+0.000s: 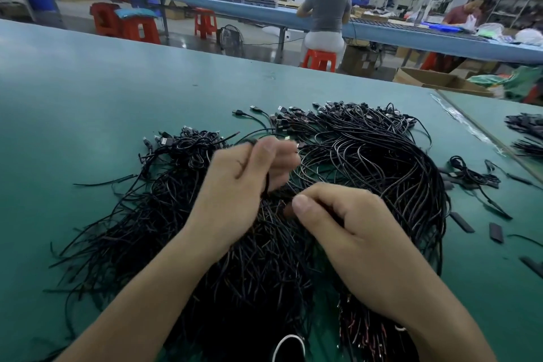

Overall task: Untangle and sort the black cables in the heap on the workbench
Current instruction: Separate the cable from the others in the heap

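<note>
A big heap of thin black cables with USB plugs at their far ends spreads over the green workbench. A second tangle lies to its left, and loose cut ends fan toward me. My left hand is raised over the middle of the heap, its fingers curled round a few black cables that hang down from it. My right hand sits lower and nearer, thumb and fingers pinching cable strands in the heap.
Short black sleeve pieces and a small cable bundle lie at the right. More cables rest on the adjoining table. Across the aisle, people sit at a long blue bench with red stools.
</note>
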The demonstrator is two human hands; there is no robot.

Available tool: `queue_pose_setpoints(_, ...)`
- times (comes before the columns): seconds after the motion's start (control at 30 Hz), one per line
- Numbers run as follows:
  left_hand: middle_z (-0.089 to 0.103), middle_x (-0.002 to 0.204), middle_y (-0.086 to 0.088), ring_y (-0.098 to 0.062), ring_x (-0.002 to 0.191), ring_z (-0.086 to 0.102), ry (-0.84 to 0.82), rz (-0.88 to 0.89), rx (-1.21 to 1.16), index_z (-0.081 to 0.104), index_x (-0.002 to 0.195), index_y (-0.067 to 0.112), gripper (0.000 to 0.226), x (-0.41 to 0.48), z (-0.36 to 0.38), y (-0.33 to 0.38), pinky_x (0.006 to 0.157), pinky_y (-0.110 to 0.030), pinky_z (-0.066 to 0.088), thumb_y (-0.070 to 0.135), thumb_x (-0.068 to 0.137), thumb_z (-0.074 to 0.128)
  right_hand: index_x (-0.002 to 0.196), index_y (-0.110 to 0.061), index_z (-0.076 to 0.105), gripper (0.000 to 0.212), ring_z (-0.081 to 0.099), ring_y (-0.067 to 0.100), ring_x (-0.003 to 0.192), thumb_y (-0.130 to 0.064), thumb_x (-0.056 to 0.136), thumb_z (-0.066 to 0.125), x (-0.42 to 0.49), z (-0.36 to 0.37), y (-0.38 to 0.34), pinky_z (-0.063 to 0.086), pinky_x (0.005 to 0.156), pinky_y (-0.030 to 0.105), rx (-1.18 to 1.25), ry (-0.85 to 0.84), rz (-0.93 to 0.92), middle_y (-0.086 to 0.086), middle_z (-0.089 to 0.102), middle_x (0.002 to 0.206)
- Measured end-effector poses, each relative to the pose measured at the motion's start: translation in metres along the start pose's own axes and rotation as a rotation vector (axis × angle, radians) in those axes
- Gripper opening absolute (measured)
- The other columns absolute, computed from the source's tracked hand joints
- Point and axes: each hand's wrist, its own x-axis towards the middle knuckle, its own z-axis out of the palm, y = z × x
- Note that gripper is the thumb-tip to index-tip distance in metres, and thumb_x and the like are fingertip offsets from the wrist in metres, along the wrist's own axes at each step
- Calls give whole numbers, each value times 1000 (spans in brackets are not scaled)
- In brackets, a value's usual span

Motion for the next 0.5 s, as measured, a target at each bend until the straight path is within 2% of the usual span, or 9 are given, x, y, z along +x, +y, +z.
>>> queue_pose_setpoints(0.03, 77, 82, 0, -12, 79, 74, -52, -5, 141, 75, 89, 19, 35, -3, 4, 2, 71, -19, 57, 33, 101, 45, 82, -24, 69, 27, 48, 2, 48, -40, 94, 52, 0, -3, -1, 35, 48, 13, 4, 26, -22, -16, 55, 56)
queue_pose_setpoints(0.1, 67, 55, 4, -8, 49, 63, -210, -77, 309, 69, 61, 24, 52, -9, 9, 5, 50, -12, 47, 35, 104, 43, 78, -26, 71, 19, 60, 5, 63, -34, 92, 61, 1, -7, 0, 42, 58, 13, 22, 69, -64, -14, 63, 67)
queue_pose_setpoints(0.17, 51, 39, 3, -12, 31, 47, -330, -214, 250, 64, 52, 20, 64, -11, 9, 9, 39, -15, 38, 47, 104, 39, 74, -29, 72, 18, 64, 11, 71, -39, 88, 67, 1, -9, 0, 45, 64, 16, 83, 111, -91, -10, 66, 71)
queue_pose_setpoints(0.3, 33, 31, 3, -8, 23, 30, -453, -419, 86, 59, 47, 14, 72, -11, 3, 21, 31, -11, 24, 64, 95, 38, 73, -24, 73, 14, 66, 15, 63, -34, 82, 78, 2, -4, -1, 52, 63, 29, 205, 190, -126, -3, 70, 64)
queue_pose_setpoints(0.37, 28, 31, 2, -7, 22, 27, -514, -522, -29, 52, 42, 15, 72, -10, 0, 25, 29, -11, 21, 69, 87, 38, 72, -21, 71, 19, 59, 16, 55, -34, 77, 84, 4, -1, 1, 48, 53, 25, 245, 289, -113, -1, 68, 61)
queue_pose_setpoints(0.43, 28, 32, 5, -5, 23, 28, -580, -561, -267, 46, 44, 18, 68, -8, -3, 28, 28, -13, 20, 64, 94, 40, 76, -22, 70, 22, 48, 14, 49, -42, 78, 80, 5, -1, 4, 39, 45, 24, 288, 362, -75, -1, 64, 60)
queue_pose_setpoints(0.5, 34, 33, 8, -3, 26, 36, -583, -536, -573, 47, 48, 18, 58, -6, -8, 30, 30, -13, 25, 48, 97, 43, 80, -28, 72, 23, 41, 7, 46, -49, 82, 66, 6, -1, 9, 32, 41, 23, 267, 366, -7, -2, 62, 60)
